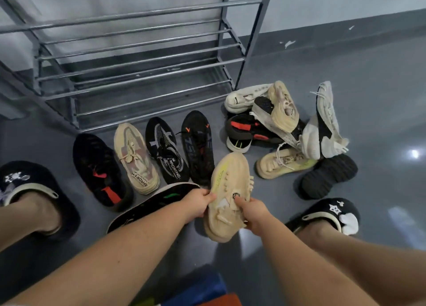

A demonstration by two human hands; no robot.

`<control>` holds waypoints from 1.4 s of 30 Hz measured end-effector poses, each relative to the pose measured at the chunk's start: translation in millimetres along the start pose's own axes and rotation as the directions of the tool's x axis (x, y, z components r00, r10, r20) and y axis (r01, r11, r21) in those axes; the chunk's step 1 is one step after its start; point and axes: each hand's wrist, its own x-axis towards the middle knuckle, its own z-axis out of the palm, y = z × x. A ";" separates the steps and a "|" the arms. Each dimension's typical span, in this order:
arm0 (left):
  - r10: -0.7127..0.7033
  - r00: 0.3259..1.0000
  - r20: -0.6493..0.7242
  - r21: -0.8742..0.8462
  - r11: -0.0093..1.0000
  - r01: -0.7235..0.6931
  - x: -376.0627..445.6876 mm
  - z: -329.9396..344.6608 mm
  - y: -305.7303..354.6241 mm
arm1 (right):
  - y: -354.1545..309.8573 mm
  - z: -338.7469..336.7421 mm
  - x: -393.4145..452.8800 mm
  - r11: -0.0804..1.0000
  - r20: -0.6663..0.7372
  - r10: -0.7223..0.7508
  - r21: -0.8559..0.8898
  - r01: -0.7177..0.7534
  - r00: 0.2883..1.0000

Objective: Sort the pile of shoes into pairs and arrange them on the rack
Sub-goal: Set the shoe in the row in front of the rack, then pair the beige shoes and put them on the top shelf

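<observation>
A: In the head view, low in the middle, what is held?

B: A cream sneaker (228,195) with a yellow-green streak is gripped from both sides. The left hand (198,204) is curled round its left edge, thumb on top; the right hand (253,213) is closed on its right side near the heel, thumb pressed beside a small dark badge. The toe is pointed away from the person, and the shoe is held above the grey floor (380,98).

A: And the other shoes?

B: 4 are lined up side by side before the metal rack (138,59): a black shoe with red marks (99,169), a beige one (136,158), a black-and-white one (164,150) and a black one with orange ticks (198,144). A black shoe with a green mark (152,204) is seen partly behind the left forearm. A jumbled pile (281,121) of cream, white and black shoes is heaped to the right of the rack's foot, with a black sole (328,175) turned up at its near edge.

A: The rack itself?

B: No shoe is seen on its bars. 2 black slippers (327,213) are worn on the person's feet at either side.
</observation>
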 end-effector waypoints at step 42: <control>0.479 0.842 0.247 0.927 0.137 -0.350 83.0 20.9 197.4 | -171.7 -141.9 49.8 0.120 0.016 -0.651 -0.985 0.124 0.759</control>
